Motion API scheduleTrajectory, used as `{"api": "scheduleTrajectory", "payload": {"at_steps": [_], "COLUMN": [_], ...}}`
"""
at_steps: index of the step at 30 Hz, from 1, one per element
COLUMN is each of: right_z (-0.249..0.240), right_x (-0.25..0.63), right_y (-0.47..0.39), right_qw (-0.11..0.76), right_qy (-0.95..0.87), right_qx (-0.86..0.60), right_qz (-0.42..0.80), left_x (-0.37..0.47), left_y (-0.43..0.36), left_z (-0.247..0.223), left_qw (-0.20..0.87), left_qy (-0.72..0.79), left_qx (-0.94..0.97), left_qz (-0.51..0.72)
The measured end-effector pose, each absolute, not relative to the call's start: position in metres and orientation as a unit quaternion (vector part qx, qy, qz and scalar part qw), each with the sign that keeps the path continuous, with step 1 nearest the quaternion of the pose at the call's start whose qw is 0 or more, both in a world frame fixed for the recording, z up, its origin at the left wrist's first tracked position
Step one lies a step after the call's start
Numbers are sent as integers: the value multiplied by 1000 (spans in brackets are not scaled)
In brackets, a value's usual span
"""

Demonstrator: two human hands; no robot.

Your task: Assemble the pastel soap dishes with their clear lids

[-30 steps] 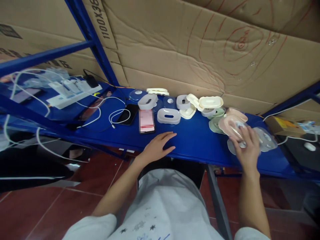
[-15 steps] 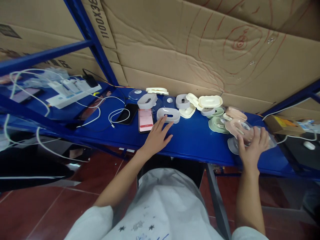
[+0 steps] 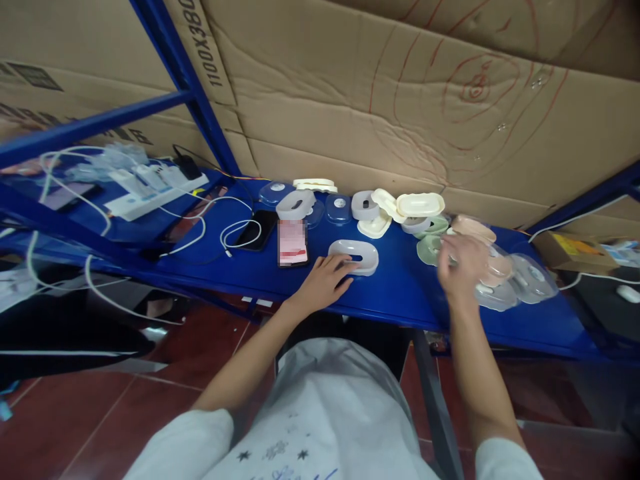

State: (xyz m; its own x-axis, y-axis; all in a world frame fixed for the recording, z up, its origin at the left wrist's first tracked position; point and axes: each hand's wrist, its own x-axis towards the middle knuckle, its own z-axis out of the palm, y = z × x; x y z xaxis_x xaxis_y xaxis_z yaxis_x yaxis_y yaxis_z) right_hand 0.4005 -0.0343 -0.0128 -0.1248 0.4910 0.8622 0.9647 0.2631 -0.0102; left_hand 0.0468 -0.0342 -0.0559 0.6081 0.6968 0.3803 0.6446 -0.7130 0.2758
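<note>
My left hand (image 3: pixel 327 283) is at the left end of a light grey oval soap dish base (image 3: pixel 369 259) with a slot in its floor. Its fingers hook over the rim; the base sits on the blue table. My right hand (image 3: pixel 465 267), blurred by motion, hovers over the right-hand pile, and its fingers cannot be made out. Near it lie a green wavy-edged tray (image 3: pixel 428 251), a pink tray (image 3: pixel 475 229) and clear lids (image 3: pixel 533 279). Farther back are cream trays (image 3: pixel 421 204), more grey bases (image 3: pixel 296 205) and clear bluish lids (image 3: pixel 339 209).
A phone with a lit screen (image 3: pixel 293 241) lies left of the base, beside a dark phone (image 3: pixel 257 229) and a white cable (image 3: pixel 240 233). A power strip (image 3: pixel 157 197) is farther left. Blue shelf posts (image 3: pixel 200 113) and a cardboard wall (image 3: pixel 325 100) enclose the table.
The grey base has moved toward me and to the right with my left hand. My right hand has left the clear and pink pieces at the right and swung left.
</note>
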Motion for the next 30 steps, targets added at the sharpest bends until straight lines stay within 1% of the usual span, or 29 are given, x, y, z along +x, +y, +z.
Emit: {"api": "scheduleTrajectory", "payload": {"at_steps": [2, 5, 8, 10, 12, 15, 18, 21, 26, 30], "right_z": [0, 5, -6, -15, -17, -11, -6, -15, -47, -49], "right_x": [357, 298, 265, 260, 264, 282, 302, 320, 345, 351], "right_y": [2, 55, 88, 96, 93, 71, 31, -14, -59, -58], "right_qw": [323, 245, 187, 172, 179, 228, 294, 329, 328, 296], "right_qy": [-769, -829, -845, -838, -829, -815, -805, -800, -777, -775], "right_qx": [-508, -478, -488, -509, -524, -529, -515, -501, -538, -557], "right_qz": [-215, -155, -113, -95, -80, -53, -18, 8, -5, -30], "left_x": [46, 44, 41, 39, 38, 37, 37, 37, 35, 33], "left_y": [-35, -38, -42, -44, -45, -47, -48, -50, -52, -54], "left_z": [-57, -58, -61, -62, -63, -64, -65, -66, -66, -64], "left_qw": [65, 64, 64, 75, 85, 97, 109, 99, 80, 73], "left_qy": [378, 413, 446, 439, 428, 410, 403, 413, 390, 414], "left_qx": [894, 879, 862, 862, 860, 854, 845, 838, 853, 826], "left_qz": [232, 230, 234, 243, 264, 304, 335, 342, 338, 376]}}
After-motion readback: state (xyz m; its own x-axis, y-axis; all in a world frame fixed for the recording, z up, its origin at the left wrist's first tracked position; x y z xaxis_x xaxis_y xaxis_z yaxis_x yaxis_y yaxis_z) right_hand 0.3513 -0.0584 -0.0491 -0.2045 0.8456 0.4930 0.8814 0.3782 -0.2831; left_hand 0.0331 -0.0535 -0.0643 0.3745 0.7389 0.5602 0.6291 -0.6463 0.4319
